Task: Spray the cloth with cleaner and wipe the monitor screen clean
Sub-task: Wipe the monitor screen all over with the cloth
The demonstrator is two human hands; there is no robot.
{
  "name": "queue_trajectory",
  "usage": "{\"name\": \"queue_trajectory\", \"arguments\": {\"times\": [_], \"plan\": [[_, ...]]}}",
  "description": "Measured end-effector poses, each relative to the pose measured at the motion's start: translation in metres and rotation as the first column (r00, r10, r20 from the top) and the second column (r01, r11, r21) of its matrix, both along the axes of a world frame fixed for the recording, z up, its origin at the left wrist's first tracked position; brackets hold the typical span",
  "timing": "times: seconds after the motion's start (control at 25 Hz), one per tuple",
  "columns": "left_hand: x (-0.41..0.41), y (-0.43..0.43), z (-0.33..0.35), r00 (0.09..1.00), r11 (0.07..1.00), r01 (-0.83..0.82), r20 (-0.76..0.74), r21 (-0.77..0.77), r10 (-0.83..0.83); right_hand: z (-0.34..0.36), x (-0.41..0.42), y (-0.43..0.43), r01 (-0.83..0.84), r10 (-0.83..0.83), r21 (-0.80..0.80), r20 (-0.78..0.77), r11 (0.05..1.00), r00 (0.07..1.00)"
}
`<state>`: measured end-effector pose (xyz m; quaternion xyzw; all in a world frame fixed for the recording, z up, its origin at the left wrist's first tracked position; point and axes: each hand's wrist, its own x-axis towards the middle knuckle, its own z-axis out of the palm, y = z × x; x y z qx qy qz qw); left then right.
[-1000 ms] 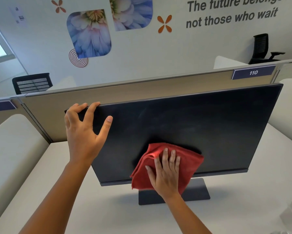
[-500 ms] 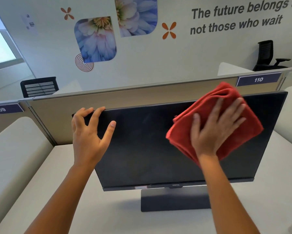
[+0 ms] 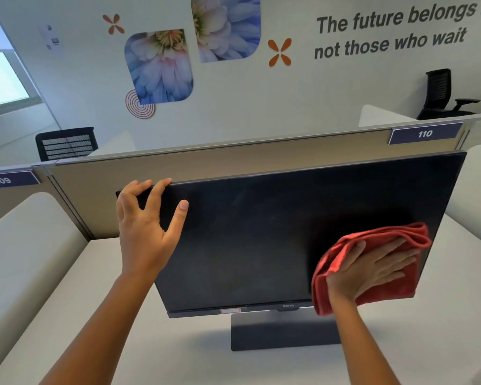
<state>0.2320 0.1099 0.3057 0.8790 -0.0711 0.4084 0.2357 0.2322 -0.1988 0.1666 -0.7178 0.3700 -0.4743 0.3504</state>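
Observation:
A black monitor [image 3: 261, 240] stands on a white desk, its dark screen facing me and tilted back. My left hand [image 3: 147, 229] grips the monitor's upper left corner, fingers hooked over the top edge and thumb on the screen. My right hand [image 3: 372, 268] lies flat on a folded red cloth [image 3: 384, 290] and presses it against the lower right part of the screen. The cloth covers the bottom bezel there. No spray bottle shows in view.
The monitor's dark base [image 3: 278, 332] rests on the white desk [image 3: 178, 354]. A beige partition [image 3: 206, 165] with labels 109 and 110 runs behind the monitor. Rounded white dividers [image 3: 19, 251] flank the desk. Black office chairs [image 3: 442, 93] stand beyond.
My right hand has swept the red cloth from the lower middle of the screen up to the upper right, then down to the lower right. My left hand has kept its grip.

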Motion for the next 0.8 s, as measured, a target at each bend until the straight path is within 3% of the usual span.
{"name": "queue_trajectory", "arguments": {"times": [0.08, 0.2, 0.36, 0.44, 0.6, 0.72, 0.8], "plan": [[-0.001, 0.000, 0.000, 1.000, 1.000, 0.001, -0.005, -0.001, -0.001, 0.002, 0.001, 0.030, -0.043, 0.042, -0.017, -0.044, 0.999, 0.998], [-0.002, 0.000, 0.001, 1.000, 1.000, 0.006, -0.009, -0.006, -0.006, 0.016, 0.006, 0.083, -0.146, 0.139, -0.183, -0.053, 0.972, 0.989], [-0.003, -0.001, 0.002, 1.000, 1.000, 0.019, -0.007, -0.022, -0.019, 0.049, 0.015, 0.143, -0.283, 0.307, -0.357, 0.011, 0.890, 0.952], [-0.003, 0.001, 0.002, 1.000, 0.999, 0.029, -0.004, -0.033, -0.029, 0.064, 0.019, 0.173, -0.347, 0.384, -0.488, -0.027, 0.801, 0.923], [-0.003, 0.006, 0.002, 1.000, 0.999, 0.027, -0.014, -0.041, -0.028, 0.058, 0.026, 0.225, -0.440, 0.469, -0.784, -0.218, 0.438, 0.856], [-0.003, 0.007, 0.003, 0.999, 0.999, 0.025, -0.024, -0.043, -0.026, 0.025, 0.027, 0.240, -0.489, 0.469, -0.865, -0.387, 0.114, 0.794], [-0.004, 0.006, 0.003, 0.999, 0.999, 0.027, -0.020, -0.045, -0.028, -0.004, 0.024, 0.238, -0.488, 0.381, -0.867, -0.488, -0.103, 0.786]]}}
